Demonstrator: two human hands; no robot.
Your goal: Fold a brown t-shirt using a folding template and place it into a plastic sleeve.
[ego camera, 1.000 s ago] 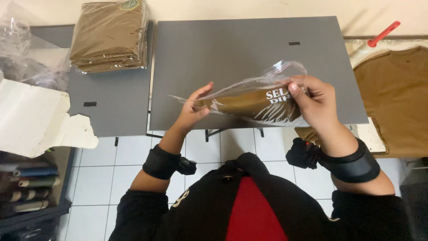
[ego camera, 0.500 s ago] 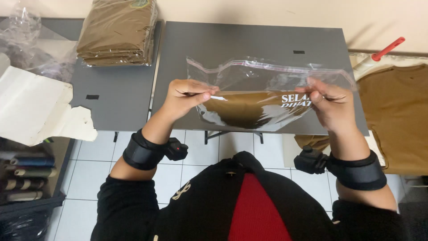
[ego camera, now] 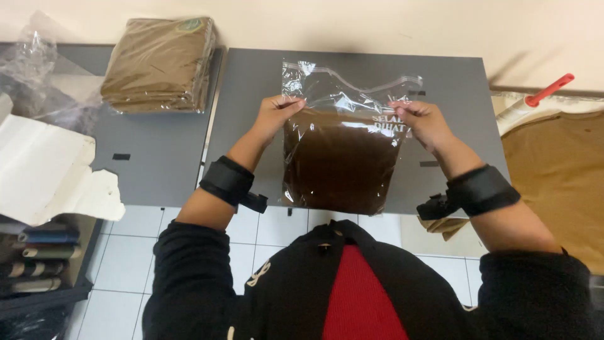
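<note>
A grey counter (ego camera: 453, 94) stood against a pale wall, above a white tiled floor (ego camera: 129, 252). The person held a clear plastic bag (ego camera: 343, 157) upright over the counter's near half, with a folded brown garment (ego camera: 340, 170) settled in the lower part of the bag and its bottom edge hanging near the counter's front edge. The left hand (ego camera: 277, 113) was closed in a pinch on the bag's upper left side, and the right hand (ego camera: 421, 119) was closed in a pinch on the upper right side; this two-point grip kept the bag stretched flat, probably so that the garment's weight would seat it at the bottom. The loose top of the bag stood above both hands, crumpled and unsealed. Both forearms carried black wrist straps (ego camera: 229, 182). A stack of bagged brown garments (ego camera: 157, 63) lay on the adjoining counter to the left, well apart from the hands. Loose plastic sheeting (ego camera: 28, 75) and torn white paper (ego camera: 50, 170) lay further left. A brown cloth (ego camera: 560, 170) was spread to the right, with a red-handled tool (ego camera: 547, 91) beside it.
</note>
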